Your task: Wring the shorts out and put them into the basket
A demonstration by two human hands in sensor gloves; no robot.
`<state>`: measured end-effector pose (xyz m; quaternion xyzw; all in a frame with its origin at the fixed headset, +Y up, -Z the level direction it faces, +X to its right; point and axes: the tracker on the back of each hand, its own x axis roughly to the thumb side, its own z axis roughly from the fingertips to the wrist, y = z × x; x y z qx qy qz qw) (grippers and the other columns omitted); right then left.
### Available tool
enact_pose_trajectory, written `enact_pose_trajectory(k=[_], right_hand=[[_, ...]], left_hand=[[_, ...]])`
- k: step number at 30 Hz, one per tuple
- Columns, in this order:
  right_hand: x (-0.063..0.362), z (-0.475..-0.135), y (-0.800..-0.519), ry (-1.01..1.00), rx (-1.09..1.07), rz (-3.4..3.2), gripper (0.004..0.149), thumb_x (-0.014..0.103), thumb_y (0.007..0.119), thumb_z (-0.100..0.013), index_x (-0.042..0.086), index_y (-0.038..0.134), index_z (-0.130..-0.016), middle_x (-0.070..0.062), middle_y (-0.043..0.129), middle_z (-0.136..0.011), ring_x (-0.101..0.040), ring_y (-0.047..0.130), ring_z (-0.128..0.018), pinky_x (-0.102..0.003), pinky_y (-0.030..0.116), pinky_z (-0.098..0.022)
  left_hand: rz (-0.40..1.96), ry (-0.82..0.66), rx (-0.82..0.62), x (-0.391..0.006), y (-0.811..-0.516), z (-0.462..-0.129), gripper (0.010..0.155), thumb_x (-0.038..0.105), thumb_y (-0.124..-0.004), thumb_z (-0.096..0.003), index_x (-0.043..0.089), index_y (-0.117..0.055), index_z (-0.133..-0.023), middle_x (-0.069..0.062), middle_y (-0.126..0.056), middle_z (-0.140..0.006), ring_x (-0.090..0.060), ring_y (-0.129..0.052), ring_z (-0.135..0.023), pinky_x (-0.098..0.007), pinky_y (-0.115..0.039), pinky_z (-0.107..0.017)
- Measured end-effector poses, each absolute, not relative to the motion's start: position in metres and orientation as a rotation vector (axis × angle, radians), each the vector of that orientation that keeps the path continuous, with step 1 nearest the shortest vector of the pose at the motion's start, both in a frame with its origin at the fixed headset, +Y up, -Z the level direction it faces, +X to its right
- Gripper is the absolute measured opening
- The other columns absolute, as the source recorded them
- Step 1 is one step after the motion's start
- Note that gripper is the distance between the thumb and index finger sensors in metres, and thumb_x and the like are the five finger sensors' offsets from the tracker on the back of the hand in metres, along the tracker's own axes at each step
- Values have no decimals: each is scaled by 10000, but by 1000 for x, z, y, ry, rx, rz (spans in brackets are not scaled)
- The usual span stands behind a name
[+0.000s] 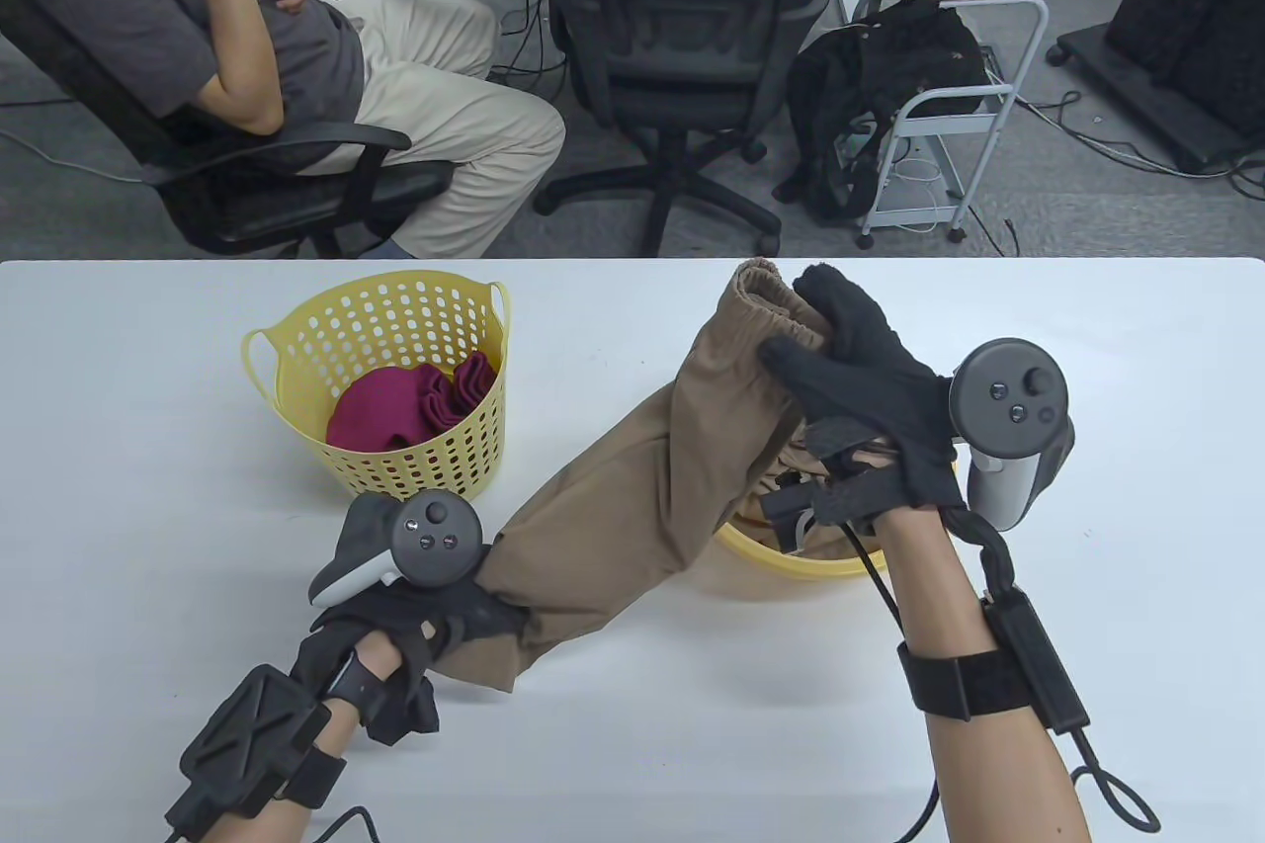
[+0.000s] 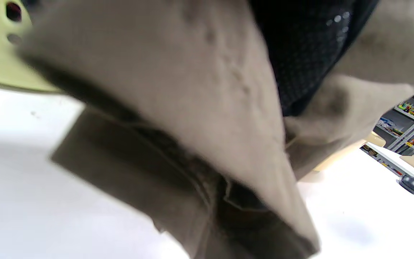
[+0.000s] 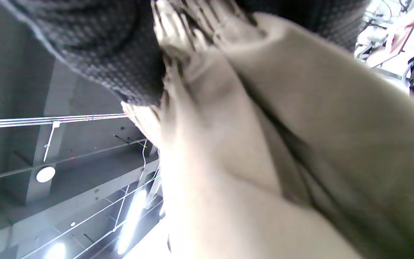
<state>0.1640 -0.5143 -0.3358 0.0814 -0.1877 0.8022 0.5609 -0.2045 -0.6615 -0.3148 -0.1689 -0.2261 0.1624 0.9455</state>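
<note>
Wringing looks underway: both hands, left hand [image 1: 435, 621] and right hand [image 1: 855, 369], grip the tan shorts [image 1: 632, 487] mid-frame; the yellow basket [image 1: 296, 344] upper left still awaits them

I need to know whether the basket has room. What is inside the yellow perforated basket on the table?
The yellow basket holds dark red cloth, bunched against its right wall. The near wall covers the bottom, so anything beneath the cloth cannot be seen.

Yellow basin [image 1: 781, 558] mostly behind shorts [image 1: 632, 487]
</note>
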Motion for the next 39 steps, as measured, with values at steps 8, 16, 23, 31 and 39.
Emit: enact_pose_trajectory(k=[8,16,23,31,39], right_hand=[[155,-327,-532,-536,249,2078,685,357,924,-483,55,613,-1014,-209,802,-893,-406,957,-692,-500,841,-536],[131,-320,-549,-568,369,2204,666,337,955,-453,79,659,-991,-199,819,-892,-410,977,-691,-497,871,-523],[103,-313,-561,-514,420,2196,639,343,959,-454,104,689,-982,-200,835,-881,-409,990,-683,-488,890,-507],[82,-310,-571,-466,428,2162,631,346,936,-473,83,681,-987,-214,831,-884,-414,999,-674,-479,905,-494],[68,-310,-575,-418,429,2107,614,344,909,-491,60,678,-985,-231,826,-884,-425,1001,-669,-478,913,-485]], left_hand=[[347,-441,-214,-211,-619,-313,669,432,-1039,-367,130,-796,-912,-2,-1053,-636,-293,-1116,-573,-583,-803,-515],[554,-476,-118,-208,-590,-311,695,390,-1042,-386,119,-747,-954,-26,-1030,-699,-316,-1096,-622,-603,-789,-530],[700,-457,-43,-199,-582,-309,637,358,-1019,-424,127,-746,-951,-54,-1011,-739,-351,-1068,-667,-626,-762,-546],[838,-394,5,-187,-585,-306,612,345,-957,-483,132,-686,-990,-121,-931,-839,-424,-983,-754,-666,-719,-556],[979,-414,8,-177,-593,-305,657,361,-879,-531,119,-528,-1032,-339,-587,-1098,-601,-756,-928,-720,-668,-568]])
